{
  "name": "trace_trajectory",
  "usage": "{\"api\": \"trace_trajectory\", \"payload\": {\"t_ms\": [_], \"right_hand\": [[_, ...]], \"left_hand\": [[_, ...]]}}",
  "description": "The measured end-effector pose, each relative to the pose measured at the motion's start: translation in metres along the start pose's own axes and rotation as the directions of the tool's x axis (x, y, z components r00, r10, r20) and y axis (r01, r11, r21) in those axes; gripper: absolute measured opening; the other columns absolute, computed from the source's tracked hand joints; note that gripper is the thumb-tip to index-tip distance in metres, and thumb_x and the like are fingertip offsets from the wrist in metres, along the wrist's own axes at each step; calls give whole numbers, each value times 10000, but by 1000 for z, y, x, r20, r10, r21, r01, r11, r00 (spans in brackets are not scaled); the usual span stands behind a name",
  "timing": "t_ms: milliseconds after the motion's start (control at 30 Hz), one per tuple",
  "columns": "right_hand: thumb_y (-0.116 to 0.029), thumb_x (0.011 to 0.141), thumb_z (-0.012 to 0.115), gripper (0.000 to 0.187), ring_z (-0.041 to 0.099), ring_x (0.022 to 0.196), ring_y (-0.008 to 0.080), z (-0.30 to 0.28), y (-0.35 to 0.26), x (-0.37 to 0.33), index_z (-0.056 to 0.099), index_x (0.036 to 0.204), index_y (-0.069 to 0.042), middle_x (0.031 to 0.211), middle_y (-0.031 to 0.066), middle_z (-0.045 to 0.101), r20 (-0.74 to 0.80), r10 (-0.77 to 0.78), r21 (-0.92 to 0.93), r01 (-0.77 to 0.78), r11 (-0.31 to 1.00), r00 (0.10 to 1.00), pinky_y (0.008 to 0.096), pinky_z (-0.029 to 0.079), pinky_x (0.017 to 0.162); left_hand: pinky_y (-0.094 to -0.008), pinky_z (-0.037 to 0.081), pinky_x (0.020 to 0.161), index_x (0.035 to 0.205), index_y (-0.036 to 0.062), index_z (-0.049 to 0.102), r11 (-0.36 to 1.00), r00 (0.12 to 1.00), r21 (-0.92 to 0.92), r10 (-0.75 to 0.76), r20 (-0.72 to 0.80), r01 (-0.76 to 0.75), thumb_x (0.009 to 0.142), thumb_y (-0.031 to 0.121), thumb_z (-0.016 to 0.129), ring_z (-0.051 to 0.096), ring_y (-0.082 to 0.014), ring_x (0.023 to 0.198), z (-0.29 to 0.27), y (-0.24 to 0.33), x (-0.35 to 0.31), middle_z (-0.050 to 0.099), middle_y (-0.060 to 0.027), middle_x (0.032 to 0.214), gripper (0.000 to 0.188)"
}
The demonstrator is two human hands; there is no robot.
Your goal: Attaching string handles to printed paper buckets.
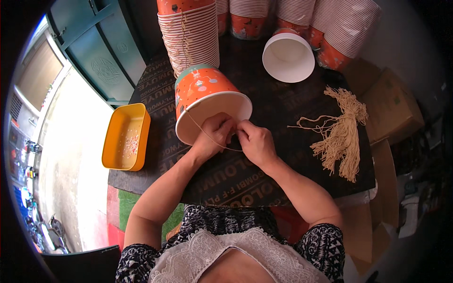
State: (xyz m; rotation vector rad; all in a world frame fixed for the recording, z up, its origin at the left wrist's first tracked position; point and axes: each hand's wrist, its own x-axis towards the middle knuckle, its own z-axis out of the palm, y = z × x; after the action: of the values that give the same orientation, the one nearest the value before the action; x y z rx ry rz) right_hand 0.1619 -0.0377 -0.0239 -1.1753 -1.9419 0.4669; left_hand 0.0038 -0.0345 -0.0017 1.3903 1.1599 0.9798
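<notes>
An orange paper bucket (207, 87) with a green base band and printed figures lies tilted on the table, its white-rimmed mouth toward me. My left hand (216, 134) is in front of the mouth, fingers curled closed; what they hold is hidden. Against the lower right rim, my right hand (257, 144) pinches the end of a thin beige cord (200, 126). That cord comes from the bucket's left side and loops across my left wrist to the right hand. Both hands' fingertips meet close together at the rim.
A tall stack of paper buckets (188, 42) stands behind, more stacks (295, 12) at the back. One white-lined bucket (289, 59) lies on its side. A bundle of beige cords (342, 134) is at right, a yellow tray (111, 141) with small bits at left, cardboard boxes (391, 106) far right.
</notes>
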Motion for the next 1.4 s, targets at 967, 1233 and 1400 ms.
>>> {"api": "trace_trajectory", "payload": {"t_ms": [967,1233,1400], "right_hand": [[-136,872,606,92,658,710,365,5,2,-1,571,903,-57,752,165,660,-46,42,4,-42,999,998,456,514,592],[-39,836,632,141,639,653,359,6,-3,0,518,919,-43,671,151,616,-73,49,5,-49,999,996,423,482,545],[-34,836,631,137,639,654,360,6,-4,0,518,912,-43,669,152,613,-72,44,-9,-45,999,996,420,483,541]], "left_hand": [[-335,493,630,778,-42,623,855,962,469,270,-37,-222,746,41,653,625,-218,707,-3,-12,2,638,-147,754,95],[-351,489,640,783,-43,624,820,947,499,322,5,-281,723,28,656,622,-259,725,-4,-12,1,628,-163,771,99],[-349,488,649,790,-39,624,827,941,479,340,-9,-294,727,35,658,620,-262,740,-5,-19,2,622,-160,784,103]]}}
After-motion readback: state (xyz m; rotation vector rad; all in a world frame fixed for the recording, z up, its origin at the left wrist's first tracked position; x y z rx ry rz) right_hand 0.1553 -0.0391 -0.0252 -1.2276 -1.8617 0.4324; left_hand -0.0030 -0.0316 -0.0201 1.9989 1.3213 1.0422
